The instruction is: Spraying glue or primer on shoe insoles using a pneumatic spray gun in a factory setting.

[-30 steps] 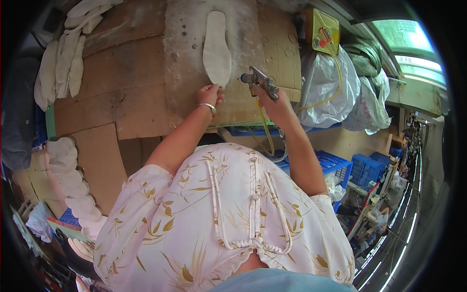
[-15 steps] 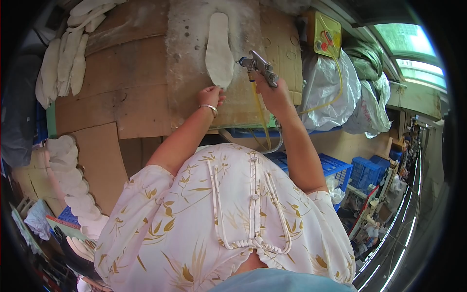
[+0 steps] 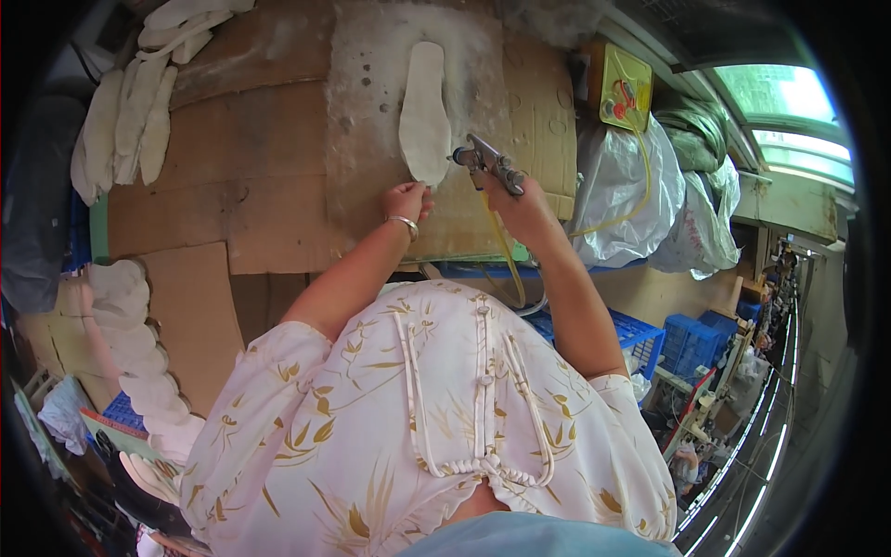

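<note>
A cream insole (image 3: 425, 111) lies lengthwise on a whitish, spattered sheet (image 3: 367, 121) at the far middle of the table. The fingers of my left hand (image 3: 406, 200) are pinched on its near tip. In my right hand (image 3: 525, 212) is a metal spray gun (image 3: 494, 165), its nozzle pointing left at the insole's near right edge, a little apart from it. A yellowish hose (image 3: 499, 232) hangs down from the gun. Whether spray is coming out cannot be seen.
Brown cardboard (image 3: 251, 158) covers the table. More insoles (image 3: 121, 130) hang over its far left corner, and an overlapping row of pale insoles (image 3: 135, 320) runs down the near left. At right are a yellow container (image 3: 624, 84), plastic bags (image 3: 626, 186) and blue crates (image 3: 691, 343).
The whole view has shifted slightly. My right hand has brought the spray gun nearer to me, along the insole's right edge toward its near end. My left hand keeps its pinch.
</note>
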Available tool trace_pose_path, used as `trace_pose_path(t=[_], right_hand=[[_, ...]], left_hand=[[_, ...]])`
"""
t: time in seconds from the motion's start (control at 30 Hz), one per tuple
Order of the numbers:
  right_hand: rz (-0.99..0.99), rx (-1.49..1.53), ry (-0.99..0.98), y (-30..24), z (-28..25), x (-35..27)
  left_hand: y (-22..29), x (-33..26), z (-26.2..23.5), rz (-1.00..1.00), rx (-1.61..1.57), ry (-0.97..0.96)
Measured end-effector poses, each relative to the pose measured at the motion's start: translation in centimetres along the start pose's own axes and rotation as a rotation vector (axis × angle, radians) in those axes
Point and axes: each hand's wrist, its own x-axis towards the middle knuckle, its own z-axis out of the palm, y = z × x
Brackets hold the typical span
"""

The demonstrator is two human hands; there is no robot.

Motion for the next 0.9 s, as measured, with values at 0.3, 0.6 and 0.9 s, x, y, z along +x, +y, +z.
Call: trace_pose_path(t=[0.3,0.6,0.9], right_hand=[[0.035,0.069,0.165,-4.3,-1.2,5.2],[-0.040,0.123,0.237,-4.1,-2.3,7.1],[-0.011,0.425,0.232,-0.7,-3.1,-2.1]], left_hand=[[0.1,0.1,0.0,0.000,-0.002,-0.004],[0.8,-0.9,0.5,0.018,-0.036,-0.049],[11.2,-4.3,1.3,0.538,-0.453,-0.335]])
